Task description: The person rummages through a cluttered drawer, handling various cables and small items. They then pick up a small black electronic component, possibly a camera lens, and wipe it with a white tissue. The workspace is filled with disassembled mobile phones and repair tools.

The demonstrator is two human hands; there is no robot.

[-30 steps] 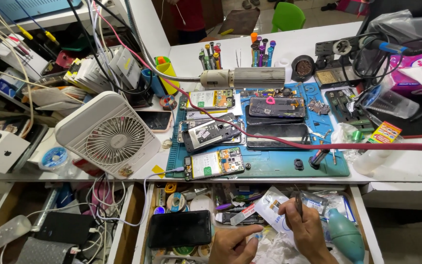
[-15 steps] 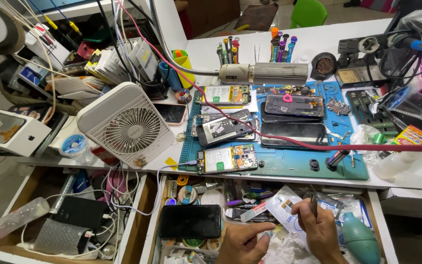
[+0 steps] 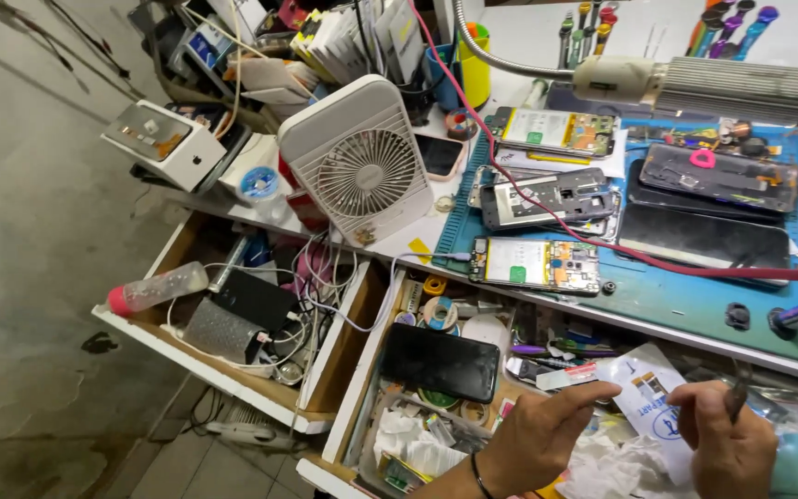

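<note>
Nearest, low in the open right drawer (image 3: 362, 388): left hand (image 3: 538, 434), forefinger stretched out and thumb apart, fingers loosely spread and empty, reaching toward a small flat strip (image 3: 573, 374) just past the fingertip. Right hand (image 3: 727, 442) closed round a thin dark tool (image 3: 737, 399), pinched between thumb and fingers, resting over a white printed packet (image 3: 650, 399) and crumpled paper (image 3: 613, 459).

Risks, judged from this: a packed drawer, so a careless grab likely to knock loose bits deeper into the clutter; dark tool tip close to the packet and able to pierce it; black phone (image 3: 440, 361) lying face up just left of the left hand, open to a scratch from a slipping tip.

Farther on: blue work mat (image 3: 667, 296) carrying opened phones, one opened phone (image 3: 534, 263) near its front edge, a red cable (image 3: 695, 271) trailing across and apt to snag. White desk fan (image 3: 362, 162) standing left of the mat. Left drawer (image 3: 233, 370) full of cables.

Against half a second ago: view swung left and closer, more floor showing, right end of the bench cut off; left forefinger now extended further; right hand on the same packet as before.
</note>
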